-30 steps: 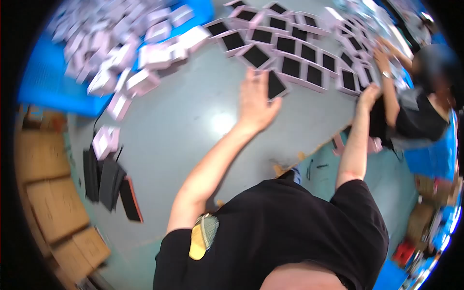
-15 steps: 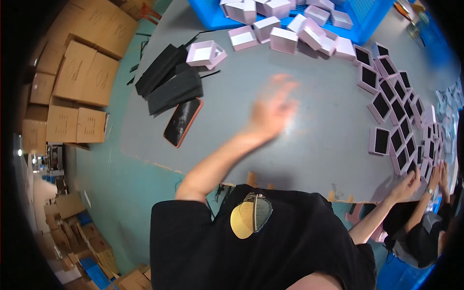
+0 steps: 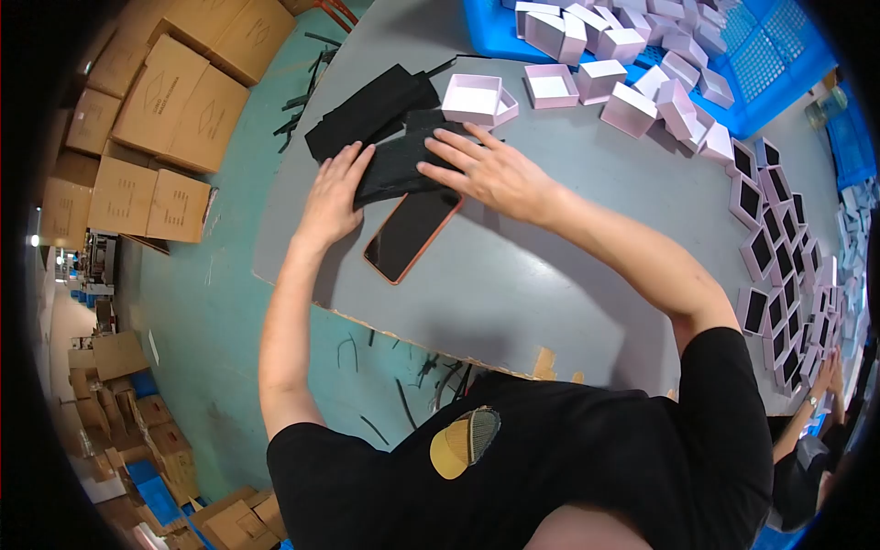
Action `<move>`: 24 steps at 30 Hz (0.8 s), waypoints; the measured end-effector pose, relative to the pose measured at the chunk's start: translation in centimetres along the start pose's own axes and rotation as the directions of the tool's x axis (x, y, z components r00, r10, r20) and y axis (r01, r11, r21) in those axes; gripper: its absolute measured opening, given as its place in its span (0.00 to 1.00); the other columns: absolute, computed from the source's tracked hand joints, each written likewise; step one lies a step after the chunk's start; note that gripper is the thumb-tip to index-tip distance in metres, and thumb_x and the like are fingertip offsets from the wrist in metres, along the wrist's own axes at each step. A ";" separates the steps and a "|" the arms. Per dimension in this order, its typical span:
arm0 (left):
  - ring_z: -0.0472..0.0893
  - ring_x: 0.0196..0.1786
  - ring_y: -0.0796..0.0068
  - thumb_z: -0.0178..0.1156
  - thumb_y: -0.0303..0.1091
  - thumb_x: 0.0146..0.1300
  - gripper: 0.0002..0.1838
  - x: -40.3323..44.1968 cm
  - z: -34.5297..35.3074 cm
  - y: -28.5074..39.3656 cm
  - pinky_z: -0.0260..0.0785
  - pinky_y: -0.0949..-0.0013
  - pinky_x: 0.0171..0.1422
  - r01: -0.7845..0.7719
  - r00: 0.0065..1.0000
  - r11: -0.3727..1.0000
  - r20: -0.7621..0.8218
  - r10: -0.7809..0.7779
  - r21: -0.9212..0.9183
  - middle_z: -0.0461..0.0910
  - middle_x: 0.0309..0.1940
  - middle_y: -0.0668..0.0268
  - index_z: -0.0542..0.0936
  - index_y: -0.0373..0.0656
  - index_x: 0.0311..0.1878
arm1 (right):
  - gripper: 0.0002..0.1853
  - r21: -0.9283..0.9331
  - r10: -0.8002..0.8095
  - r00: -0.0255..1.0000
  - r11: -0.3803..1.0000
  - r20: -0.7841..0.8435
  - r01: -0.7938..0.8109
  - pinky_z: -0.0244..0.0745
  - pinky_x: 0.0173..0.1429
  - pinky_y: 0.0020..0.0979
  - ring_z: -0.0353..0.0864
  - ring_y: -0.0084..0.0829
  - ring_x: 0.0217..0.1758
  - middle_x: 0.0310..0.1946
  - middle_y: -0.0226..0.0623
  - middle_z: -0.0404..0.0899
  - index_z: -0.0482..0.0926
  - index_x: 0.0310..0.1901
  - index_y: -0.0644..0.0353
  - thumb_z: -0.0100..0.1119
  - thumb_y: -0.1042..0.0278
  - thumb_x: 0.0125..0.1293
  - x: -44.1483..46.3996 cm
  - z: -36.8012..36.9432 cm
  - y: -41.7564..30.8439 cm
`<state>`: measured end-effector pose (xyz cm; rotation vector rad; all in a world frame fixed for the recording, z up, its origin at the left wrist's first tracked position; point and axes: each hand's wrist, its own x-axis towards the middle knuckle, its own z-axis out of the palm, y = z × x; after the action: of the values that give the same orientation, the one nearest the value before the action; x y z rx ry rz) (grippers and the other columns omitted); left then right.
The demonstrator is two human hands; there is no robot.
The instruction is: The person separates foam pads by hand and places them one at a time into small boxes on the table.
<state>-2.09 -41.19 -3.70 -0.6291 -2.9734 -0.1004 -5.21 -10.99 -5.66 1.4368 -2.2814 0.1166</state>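
Two stacks of black strips lie at the table's left. My left hand touches the left end of the nearer black stack, its fingers stretched out. Across the right end of that stack lies my right hand, fingers spread. Behind it is the other black stack, touched by neither hand. A phone with an orange-red edge lies partly against the nearer stack, just below my hands. An open pink box sits just beyond my right hand's fingertips.
Pink boxes lie in and before a blue crate. Boxes with black inserts crowd the table's right side, near a co-worker's hands. Cardboard cartons stand on the left beyond the table edge.
The view has swung left. My right hand has come over from the boxes with black inserts to the black stack, and my left hand has moved from the mid-table onto its left end.
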 end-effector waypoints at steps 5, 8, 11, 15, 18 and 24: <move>0.69 0.71 0.53 0.64 0.22 0.44 0.42 0.5 2.0 -1.1 0.58 0.51 0.76 -0.082 0.988 0.996 -0.128 0.084 0.016 0.69 0.68 0.53 0.69 0.43 0.70 | 0.26 -0.036 -0.081 0.996 0.996 0.031 0.082 0.58 0.77 0.45 0.64 0.41 0.75 0.68 0.43 0.69 0.70 0.68 0.55 0.54 0.68 0.67 3.1 3.4 1.7; 0.73 0.65 0.51 0.61 0.24 0.45 0.35 0.5 1.9 -1.6 0.64 0.53 0.71 -0.073 0.972 0.992 -0.231 0.046 -0.106 0.72 0.65 0.52 0.75 0.40 0.63 | 0.24 0.194 -0.048 0.997 0.979 -0.064 0.059 0.62 0.75 0.43 0.69 0.42 0.71 0.63 0.44 0.74 0.74 0.63 0.57 0.58 0.69 0.65 2.7 3.5 2.4; 0.77 0.59 0.52 0.63 0.26 0.49 0.29 0.6 0.7 -1.9 0.69 0.56 0.65 -0.001 0.984 0.943 -0.167 -0.057 -0.331 0.77 0.59 0.54 0.78 0.41 0.60 | 0.23 0.499 0.121 0.987 0.865 -0.104 -0.053 0.67 0.72 0.43 0.73 0.44 0.66 0.57 0.45 0.77 0.76 0.59 0.58 0.63 0.71 0.61 2.8 2.6 2.5; 0.82 0.49 0.66 0.69 0.30 0.54 0.22 1.1 0.0 -3.4 0.73 0.64 0.56 0.053 0.987 0.857 -0.101 -0.122 -0.513 0.84 0.44 0.61 0.81 0.40 0.54 | 0.23 0.753 0.359 0.933 0.610 0.015 -0.247 0.73 0.66 0.40 0.79 0.41 0.59 0.53 0.41 0.81 0.76 0.59 0.58 0.65 0.72 0.62 3.1 2.0 2.2; 0.80 0.37 0.78 0.73 0.32 0.55 0.17 1.5 -1.2 -3.9 0.74 0.72 0.45 0.134 0.974 0.776 -0.064 -0.219 -0.617 0.84 0.34 0.67 0.83 0.38 0.48 | 0.19 0.878 0.501 0.859 0.358 0.108 -0.319 0.76 0.56 0.33 0.83 0.33 0.49 0.46 0.39 0.83 0.77 0.58 0.58 0.65 0.69 0.65 3.3 0.9 2.3; 0.78 0.41 0.82 0.71 0.36 0.60 0.18 2.5 -2.1 -4.0 0.72 0.75 0.48 0.181 0.961 0.588 0.014 -0.278 -0.788 0.83 0.39 0.71 0.82 0.36 0.49 | 0.19 0.917 0.620 0.714 -0.019 0.324 -0.399 0.75 0.53 0.27 0.78 0.21 0.48 0.46 0.30 0.82 0.76 0.60 0.57 0.64 0.68 0.68 1.3 -1.3 4.3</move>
<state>-5.85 -43.99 -1.53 -0.2440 -2.7500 -1.4792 -9.01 -9.70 -3.25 0.6370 -2.4219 2.2322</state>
